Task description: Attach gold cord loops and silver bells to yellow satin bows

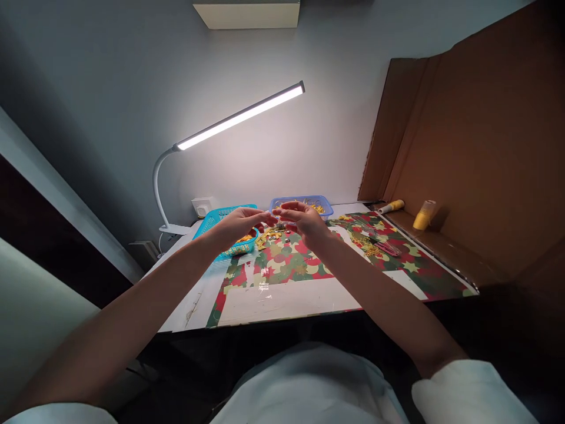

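Observation:
My left hand and my right hand meet over the far part of the table, fingertips almost touching. Each is closed in a pinch; whatever lies between the fingers is too small to make out. Below them are yellow pieces and a few small shiny metal bits on the patterned cover. Partly behind my left hand stands a turquoise basket with orange-yellow pieces in it. A blue-violet basket holding yellow strands is just behind my right hand.
A lit desk lamp arches over the table. To the right lie a pink-handled tool and yellow strands. Two yellow-and-white cylinders, one upright and one lying, sit beside a tall cardboard panel.

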`<state>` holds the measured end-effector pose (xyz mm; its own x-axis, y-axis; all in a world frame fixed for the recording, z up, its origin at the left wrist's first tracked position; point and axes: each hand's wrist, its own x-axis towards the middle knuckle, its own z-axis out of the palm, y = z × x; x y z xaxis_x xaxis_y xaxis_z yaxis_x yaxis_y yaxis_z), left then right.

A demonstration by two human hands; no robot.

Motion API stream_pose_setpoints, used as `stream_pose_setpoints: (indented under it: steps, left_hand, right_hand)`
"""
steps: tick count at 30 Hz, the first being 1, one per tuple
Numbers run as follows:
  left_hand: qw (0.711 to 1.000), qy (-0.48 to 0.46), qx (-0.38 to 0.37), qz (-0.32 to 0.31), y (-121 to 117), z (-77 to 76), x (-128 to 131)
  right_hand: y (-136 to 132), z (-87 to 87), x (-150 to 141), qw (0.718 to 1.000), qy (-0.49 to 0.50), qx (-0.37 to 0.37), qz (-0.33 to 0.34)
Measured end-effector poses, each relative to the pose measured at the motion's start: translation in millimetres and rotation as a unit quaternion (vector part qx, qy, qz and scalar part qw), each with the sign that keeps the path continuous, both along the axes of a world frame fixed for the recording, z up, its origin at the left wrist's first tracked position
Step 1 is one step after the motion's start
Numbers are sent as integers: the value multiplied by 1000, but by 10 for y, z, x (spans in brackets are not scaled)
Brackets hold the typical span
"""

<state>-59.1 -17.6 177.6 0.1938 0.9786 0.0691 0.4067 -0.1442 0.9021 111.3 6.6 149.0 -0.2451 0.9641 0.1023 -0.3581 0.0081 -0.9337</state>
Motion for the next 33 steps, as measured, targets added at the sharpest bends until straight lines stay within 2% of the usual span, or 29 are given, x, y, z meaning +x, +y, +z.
stream_pose_setpoints:
  steps: [6,11,19,24,31,33]
  left_hand:
    - [999,-31,31,17,15,-68,88]
    - [998,-52,21,-10,23,-92,105]
    - [995,-76,0,-57,123,-182,76]
    - [993,-97,-22,-65,153,-219,80]
    - [986,-124,-80,-75,149,-176,-58]
    - [984,-119,-106,-84,158,-156,-105]
  right_hand:
    - [-9,56,-4,999,-9,21,-26]
    - [-18,73,-14,999,-4,28,-33]
    - [67,-20,-43,998,-1,49,-24]
    - [110,-90,-59,997,-36,64,-29]
    - [228,-190,283,979,-128,143,-75]
    - [230,-195,360,974,-151,161,-44]
